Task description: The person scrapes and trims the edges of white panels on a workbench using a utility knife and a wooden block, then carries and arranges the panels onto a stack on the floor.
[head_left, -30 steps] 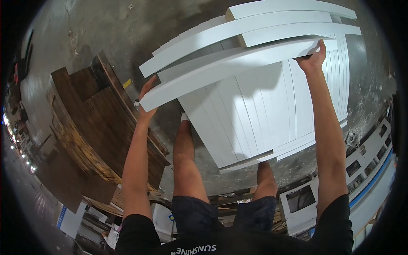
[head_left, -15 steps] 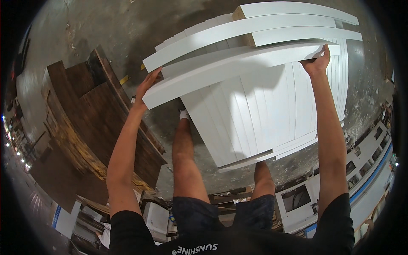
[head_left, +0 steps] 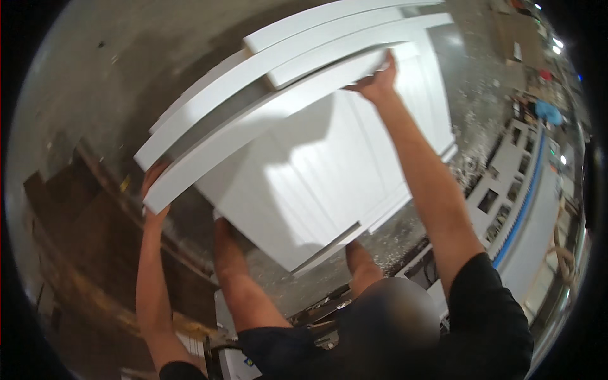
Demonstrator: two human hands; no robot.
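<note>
Both hands grip one long white board (head_left: 253,120), held lengthwise over a stack of wide white panels (head_left: 373,152). My left hand (head_left: 154,177) is wrapped round the board's near left end, fingers on the far side. Toward the other end, my right hand (head_left: 379,82) clasps the board from below, with a finger or thumb up over its edge. Just beyond lies another long white board (head_left: 221,92), parallel to the held one. Shorter white boards (head_left: 310,28) sit behind it at the stack's far side.
Dark brown wooden panels (head_left: 101,221) with rough yellowish edges stand to my left. At right is a long pale machine bed (head_left: 506,215) with cut-outs and a blue strip. My legs straddle the stack's near corner. A blurred dark rounded shape (head_left: 392,310) covers the lower middle.
The view has turned, so the stack and held board sit farther left and slant more steeply. Both hands keep hold of the same board. More of the machine at right shows.
</note>
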